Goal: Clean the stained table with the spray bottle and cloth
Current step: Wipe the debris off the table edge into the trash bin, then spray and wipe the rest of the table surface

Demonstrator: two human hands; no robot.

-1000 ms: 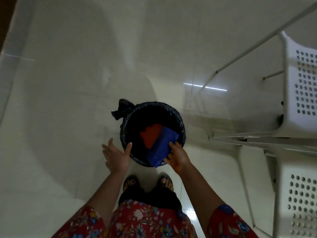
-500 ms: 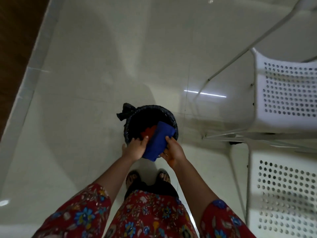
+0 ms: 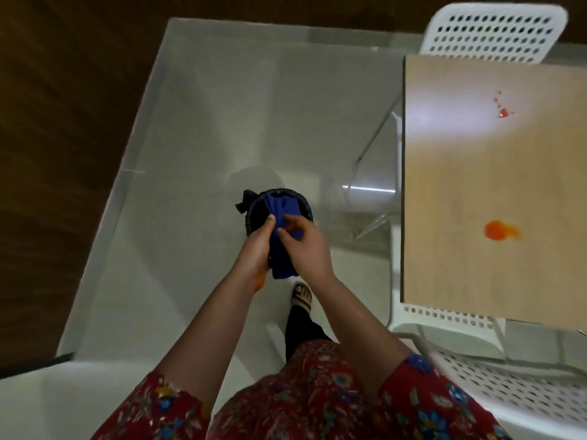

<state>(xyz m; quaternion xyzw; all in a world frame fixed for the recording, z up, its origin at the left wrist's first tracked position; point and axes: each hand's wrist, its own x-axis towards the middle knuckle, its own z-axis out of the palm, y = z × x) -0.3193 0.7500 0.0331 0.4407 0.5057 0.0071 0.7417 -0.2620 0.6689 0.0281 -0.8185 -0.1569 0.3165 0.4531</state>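
A wooden counter (image 3: pixel 470 185) stands at the right, well apart from the hands; it bears an orange stain (image 3: pixel 500 230) and, farther off, small red spots (image 3: pixel 502 108); a white perforated chair (image 3: pixel 489 33) sits at its far end, another (image 3: pixel 514 389) at its near end. On the pale floor stands a black lined bin (image 3: pixel 252 212) — its inside is hidden by the blue cloth (image 3: pixel 281 209); the left hand (image 3: pixel 254 249) and right hand (image 3: pixel 309 246), close together, both grip that cloth above the bin.

Table (image 3: pixel 451 192) with orange stain (image 3: pixel 497 230), red spots (image 3: pixel 502 108)
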